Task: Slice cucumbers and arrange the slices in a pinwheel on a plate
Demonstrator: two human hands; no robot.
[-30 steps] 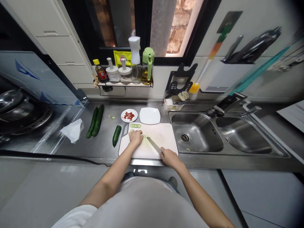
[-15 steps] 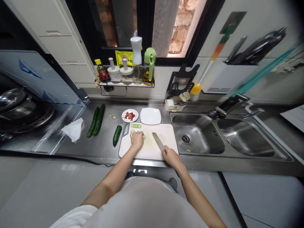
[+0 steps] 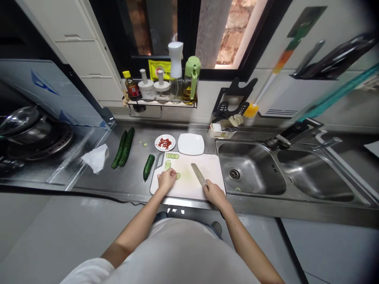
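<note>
On the white cutting board (image 3: 192, 192), my left hand (image 3: 166, 180) has its fingers bent together at the edge of a thin cucumber slice (image 3: 178, 176), which it seems to pinch. My right hand (image 3: 214, 194) is wrapped round the handle of a kitchen knife (image 3: 198, 174); its blade lies low over the board, pointing away and to the left. A short row of cucumber slices (image 3: 172, 156) lies at the board's far left, with a few more slices (image 3: 167, 165) just beyond my left fingers. A cut piece of cucumber (image 3: 148, 167) rests left of the board.
Behind the board stand a small plate of chopped red bits (image 3: 165, 143) and a white plate (image 3: 191, 144). Two whole cucumbers (image 3: 123, 148) and a crumpled white cloth or tissue (image 3: 96, 157) lie left. A double sink (image 3: 251, 167) is at the right, a seasoning rack (image 3: 162, 103) behind.
My left hand has drawn back slightly toward me and left, the slice at its fingertips shifting with it. More slices show beyond that hand. The knife hand has hardly moved; the view has shifted slightly.
</note>
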